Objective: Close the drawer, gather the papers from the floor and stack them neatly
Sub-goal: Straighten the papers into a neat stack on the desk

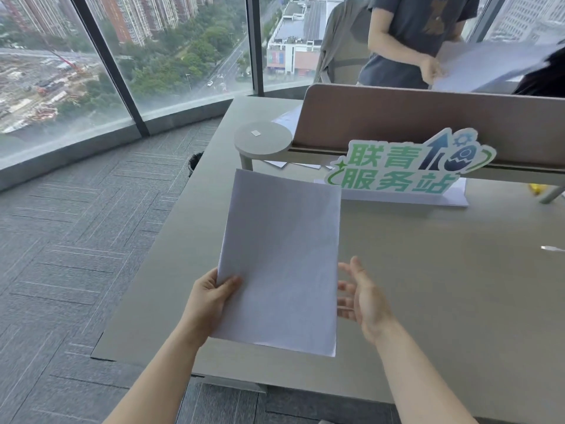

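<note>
At frame centre my left hand pinches the stack of white paper sheets above the pale grey desk; my right hand hovers open beside its edge.

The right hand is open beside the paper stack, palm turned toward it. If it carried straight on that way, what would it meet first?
Most likely the right edge of the paper stack, which the left hand grips. The right hand sits just beside it, fingers spread; depth is unclear.
</note>
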{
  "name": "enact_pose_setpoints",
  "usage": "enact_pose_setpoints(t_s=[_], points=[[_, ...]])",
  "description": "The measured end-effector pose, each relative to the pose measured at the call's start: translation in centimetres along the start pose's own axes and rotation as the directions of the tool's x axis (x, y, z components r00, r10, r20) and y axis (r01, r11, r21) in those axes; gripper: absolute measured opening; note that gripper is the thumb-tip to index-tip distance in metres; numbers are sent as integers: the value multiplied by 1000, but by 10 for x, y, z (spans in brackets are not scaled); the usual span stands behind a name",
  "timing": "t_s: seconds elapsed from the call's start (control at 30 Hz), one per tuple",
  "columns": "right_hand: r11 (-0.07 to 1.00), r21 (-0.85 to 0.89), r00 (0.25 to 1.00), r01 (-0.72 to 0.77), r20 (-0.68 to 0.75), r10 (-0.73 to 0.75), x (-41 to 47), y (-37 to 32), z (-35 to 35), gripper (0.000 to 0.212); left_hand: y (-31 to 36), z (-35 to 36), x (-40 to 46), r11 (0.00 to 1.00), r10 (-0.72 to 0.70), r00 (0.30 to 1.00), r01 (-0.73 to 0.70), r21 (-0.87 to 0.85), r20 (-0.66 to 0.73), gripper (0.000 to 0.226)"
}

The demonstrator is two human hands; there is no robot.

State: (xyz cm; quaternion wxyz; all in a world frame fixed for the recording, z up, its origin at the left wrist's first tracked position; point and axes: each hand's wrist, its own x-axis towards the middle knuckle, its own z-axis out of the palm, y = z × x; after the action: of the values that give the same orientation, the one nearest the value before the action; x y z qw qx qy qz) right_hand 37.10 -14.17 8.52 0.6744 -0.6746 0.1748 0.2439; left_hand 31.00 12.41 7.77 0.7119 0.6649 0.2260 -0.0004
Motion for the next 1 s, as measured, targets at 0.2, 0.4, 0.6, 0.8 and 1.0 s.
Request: enact_pose_setpoints(t_s=[0.2,0.4,0.6,0.8,1.0], points=[[995,-97,987,-39,153,53,1,4,6,30,-12,16,6,999,-48,995,47,-11,-86,12],[969,-237,998,65,35,-58,47,21,13,29,-19,32,14,994,-96,987,102,36,-131,13],[945,-297,990,138,2,-144,54,8,20,19,-20,38,26,990,-115,978,128,65,-176,17],[927,-324,977,191,-29,-211,65,5,41,34,-18,24,47,967,-66,964,126,221,-258,22],[915,-357,976,189,-31,-214,85,6,83,36,-26,-20,81,910,5,943,134,393,-332,35]])
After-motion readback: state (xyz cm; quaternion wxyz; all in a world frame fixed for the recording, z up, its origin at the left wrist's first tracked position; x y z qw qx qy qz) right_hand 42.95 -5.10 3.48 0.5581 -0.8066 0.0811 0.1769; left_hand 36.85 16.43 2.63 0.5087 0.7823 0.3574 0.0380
